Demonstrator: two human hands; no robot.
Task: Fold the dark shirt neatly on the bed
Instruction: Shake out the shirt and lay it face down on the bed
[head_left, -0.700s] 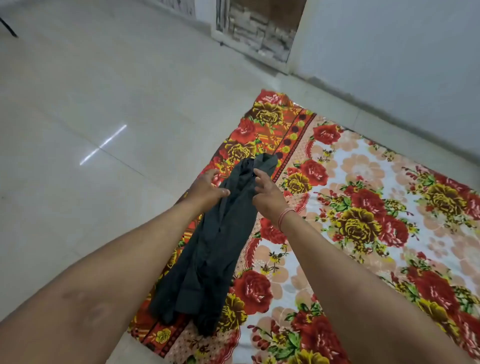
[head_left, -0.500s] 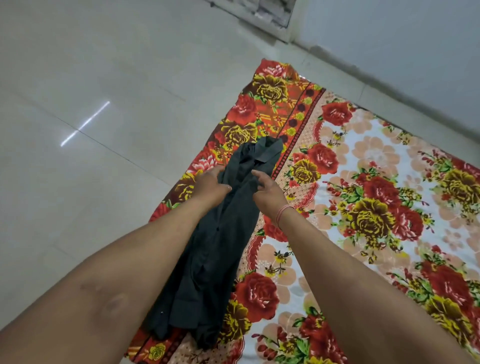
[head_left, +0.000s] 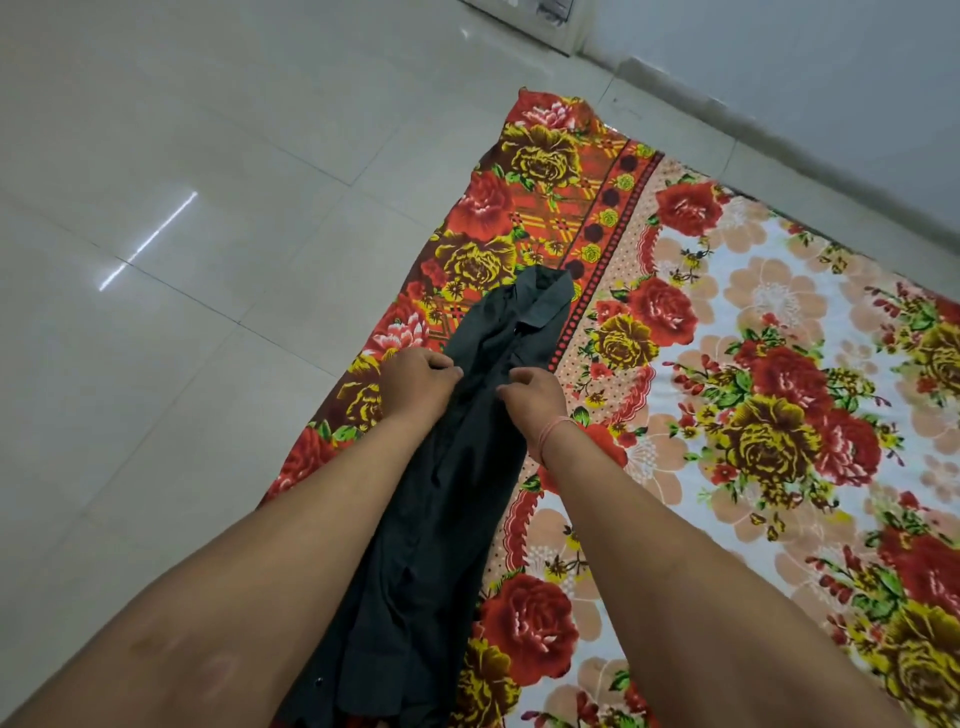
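Having been slid from the collar toward six o'clock, the dark shirt (head_left: 457, 467) is being pinched by the left hand (head_left: 415, 387) and right hand (head_left: 535, 400) fingers, suggesting lengthwise straightening on the bed (head_left: 779, 364).

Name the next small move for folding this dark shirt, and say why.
Probably lift the collar end toward the hem to halve the length. The dark grey collared shirt already lies as a long narrow strip on the red floral bedsheet, and the left hand and right hand both pinch it just below the collar.
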